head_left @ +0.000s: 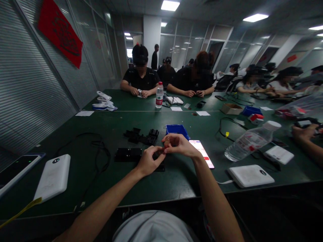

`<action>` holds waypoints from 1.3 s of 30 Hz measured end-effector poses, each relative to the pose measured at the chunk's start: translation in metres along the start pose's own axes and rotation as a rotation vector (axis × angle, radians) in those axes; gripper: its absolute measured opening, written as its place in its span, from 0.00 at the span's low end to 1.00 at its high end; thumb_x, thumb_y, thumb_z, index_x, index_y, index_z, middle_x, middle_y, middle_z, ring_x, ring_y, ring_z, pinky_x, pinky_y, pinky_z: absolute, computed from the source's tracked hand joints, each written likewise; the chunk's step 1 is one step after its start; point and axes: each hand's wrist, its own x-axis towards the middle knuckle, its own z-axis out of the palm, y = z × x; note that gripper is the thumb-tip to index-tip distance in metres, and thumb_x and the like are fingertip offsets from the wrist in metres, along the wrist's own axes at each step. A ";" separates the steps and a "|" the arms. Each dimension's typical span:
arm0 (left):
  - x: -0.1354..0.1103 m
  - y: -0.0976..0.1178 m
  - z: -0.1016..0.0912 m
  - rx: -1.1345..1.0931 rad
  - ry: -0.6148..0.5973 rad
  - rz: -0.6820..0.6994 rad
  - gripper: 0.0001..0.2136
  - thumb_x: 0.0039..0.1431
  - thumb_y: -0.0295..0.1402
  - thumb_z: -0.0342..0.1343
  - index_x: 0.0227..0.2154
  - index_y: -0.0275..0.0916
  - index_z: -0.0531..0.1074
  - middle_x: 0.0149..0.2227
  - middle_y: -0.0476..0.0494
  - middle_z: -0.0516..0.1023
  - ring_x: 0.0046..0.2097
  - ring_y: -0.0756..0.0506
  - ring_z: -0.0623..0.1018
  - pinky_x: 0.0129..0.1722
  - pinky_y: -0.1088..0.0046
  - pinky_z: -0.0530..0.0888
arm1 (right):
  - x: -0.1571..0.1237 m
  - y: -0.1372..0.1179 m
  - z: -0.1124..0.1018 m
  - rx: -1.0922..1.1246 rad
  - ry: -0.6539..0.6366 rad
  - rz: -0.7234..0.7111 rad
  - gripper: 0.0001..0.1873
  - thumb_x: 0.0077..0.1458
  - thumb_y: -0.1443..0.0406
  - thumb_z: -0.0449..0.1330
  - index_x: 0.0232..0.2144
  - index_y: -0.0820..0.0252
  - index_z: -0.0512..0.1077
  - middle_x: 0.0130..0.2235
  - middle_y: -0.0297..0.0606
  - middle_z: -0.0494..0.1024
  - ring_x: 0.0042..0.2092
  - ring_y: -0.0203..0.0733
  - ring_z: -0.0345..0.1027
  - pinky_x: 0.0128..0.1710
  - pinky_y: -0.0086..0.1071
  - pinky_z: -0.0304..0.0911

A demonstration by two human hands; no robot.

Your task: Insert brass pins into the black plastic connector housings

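Smooth dark-green tabletop (108,191), matt with a dull sheen under the lights; hard white plastic, satin and slightly scuffed, on the left-side power bank (52,176) and the right-side power bank (251,175); thin, clear, crinkled plastic with a white cap on the lying bottle (249,139); glossy blue plastic on the bin (176,129); glossy glass on the lit phone (202,153); matt black plastic on the loose parts (141,136) and the flat tray (128,154); rubbery black cable (99,158); brown cardboard box (230,108); white paper slips (84,113); red cloth banner (60,32); small brownish piece (167,143), faintly shiny, pinched between bare left hand (148,162) and right hand (180,145); material too small to tell.
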 end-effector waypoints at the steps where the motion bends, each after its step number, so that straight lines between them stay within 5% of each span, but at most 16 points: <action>1: 0.000 0.001 -0.001 -0.006 0.003 -0.002 0.07 0.62 0.32 0.61 0.41 0.39 0.82 0.36 0.44 0.83 0.38 0.45 0.81 0.41 0.71 0.76 | 0.000 0.000 -0.001 0.004 -0.002 0.002 0.20 0.45 0.67 0.77 0.41 0.63 0.76 0.31 0.33 0.80 0.27 0.30 0.67 0.28 0.25 0.61; 13: 0.001 -0.002 -0.001 -0.029 -0.065 -0.018 0.09 0.66 0.32 0.58 0.41 0.40 0.84 0.39 0.43 0.85 0.42 0.43 0.82 0.45 0.69 0.76 | -0.002 -0.001 -0.002 0.039 -0.077 0.003 0.14 0.52 0.66 0.73 0.40 0.63 0.75 0.34 0.35 0.81 0.34 0.36 0.76 0.37 0.31 0.72; 18: 0.001 -0.003 -0.001 -0.026 -0.060 -0.017 0.08 0.65 0.31 0.59 0.39 0.39 0.83 0.38 0.43 0.84 0.40 0.44 0.81 0.42 0.70 0.75 | -0.002 0.000 -0.002 0.031 -0.064 0.024 0.18 0.50 0.67 0.74 0.42 0.63 0.76 0.35 0.35 0.80 0.32 0.33 0.72 0.34 0.27 0.69; 30: 0.002 -0.002 -0.001 -0.002 -0.063 -0.014 0.06 0.64 0.32 0.61 0.40 0.38 0.81 0.36 0.44 0.81 0.38 0.44 0.80 0.38 0.72 0.73 | 0.000 0.007 -0.001 -0.053 -0.051 0.023 0.16 0.46 0.63 0.77 0.31 0.63 0.75 0.37 0.36 0.78 0.31 0.32 0.67 0.31 0.27 0.64; 39: 0.000 -0.001 -0.002 -0.002 -0.054 -0.013 0.07 0.64 0.32 0.61 0.41 0.38 0.82 0.36 0.43 0.82 0.38 0.44 0.80 0.39 0.71 0.74 | -0.001 0.002 0.000 -0.079 -0.036 0.040 0.19 0.45 0.64 0.77 0.38 0.63 0.77 0.32 0.32 0.76 0.28 0.31 0.63 0.27 0.26 0.58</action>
